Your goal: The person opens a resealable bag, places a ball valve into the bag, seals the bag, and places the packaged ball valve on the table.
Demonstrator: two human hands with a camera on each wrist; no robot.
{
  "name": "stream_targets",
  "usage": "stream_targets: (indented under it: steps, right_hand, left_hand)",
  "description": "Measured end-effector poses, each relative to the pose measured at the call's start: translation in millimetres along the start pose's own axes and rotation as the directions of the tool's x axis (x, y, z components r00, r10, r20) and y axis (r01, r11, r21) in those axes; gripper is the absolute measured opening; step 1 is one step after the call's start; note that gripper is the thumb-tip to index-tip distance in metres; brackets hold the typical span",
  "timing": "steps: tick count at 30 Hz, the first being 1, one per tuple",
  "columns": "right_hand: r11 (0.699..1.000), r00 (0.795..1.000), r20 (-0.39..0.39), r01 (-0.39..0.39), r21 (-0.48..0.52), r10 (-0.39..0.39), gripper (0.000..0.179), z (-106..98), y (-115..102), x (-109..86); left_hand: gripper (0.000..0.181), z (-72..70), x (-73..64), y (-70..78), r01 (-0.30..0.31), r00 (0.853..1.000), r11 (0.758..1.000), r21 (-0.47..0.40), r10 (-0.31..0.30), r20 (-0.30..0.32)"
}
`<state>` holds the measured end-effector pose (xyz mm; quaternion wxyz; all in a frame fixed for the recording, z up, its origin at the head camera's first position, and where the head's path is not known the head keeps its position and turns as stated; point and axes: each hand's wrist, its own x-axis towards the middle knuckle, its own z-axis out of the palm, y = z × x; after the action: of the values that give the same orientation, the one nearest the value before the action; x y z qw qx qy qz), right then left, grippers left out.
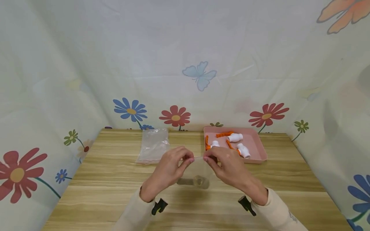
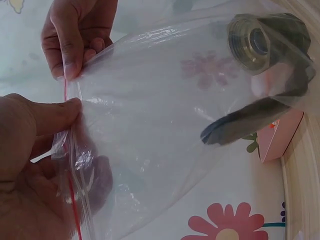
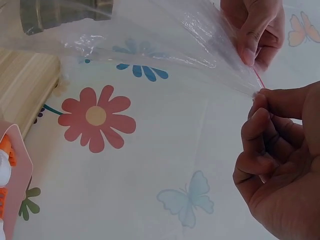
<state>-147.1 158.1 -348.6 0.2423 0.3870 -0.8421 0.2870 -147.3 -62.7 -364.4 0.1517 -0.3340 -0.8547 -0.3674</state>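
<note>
Both hands hold a clear zip bag (image 2: 145, 125) with a red line along its mouth, hanging above the table. My left hand (image 1: 171, 163) pinches the mouth edge between thumb and fingers. A short way along that same edge, my right hand (image 1: 232, 166) pinches the bag at its corner, as the right wrist view shows. Inside the bag's bottom lies a dark ball valve (image 2: 285, 40) with a round threaded opening and a long lever handle. From the head view the bag is nearly invisible, and the valve (image 1: 199, 182) shows below the hands.
A pink tray (image 1: 255, 144) at the back right holds several white ball valves (image 1: 235, 137) with orange handles. Flat clear bags (image 1: 154, 144) lie at the back left of the wooden table (image 1: 115, 189). A flowered cloth (image 1: 162, 48) stands behind.
</note>
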Motion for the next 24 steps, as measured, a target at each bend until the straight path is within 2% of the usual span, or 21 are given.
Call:
stream_targets:
  steps: [9, 18, 24]
  right_hand:
    - [0.999, 0.999, -0.032, 0.03, -0.017, -0.03, 0.012, 2, 4, -1.3]
    - [0.999, 0.999, -0.037, 0.025, -0.023, -0.026, 0.012, 2, 5, -2.0]
    - [1.0, 0.999, -0.039, 0.018, -0.025, -0.019, 0.011, 1, 5, -3.1]
  left_hand:
    - [0.005, -2.3, -4.3, -7.6, 0.045, 0.999, 0.998, 0.05, -0.046, 0.016]
    - [0.004, 0.1, -4.8, -11.3, 0.008, 1.0, 0.999, 0.045, -0.008, 0.004]
    - [0.006, -2.6, -6.0, -11.4, 0.037, 0.999, 0.999, 0.034, -0.038, 0.019]
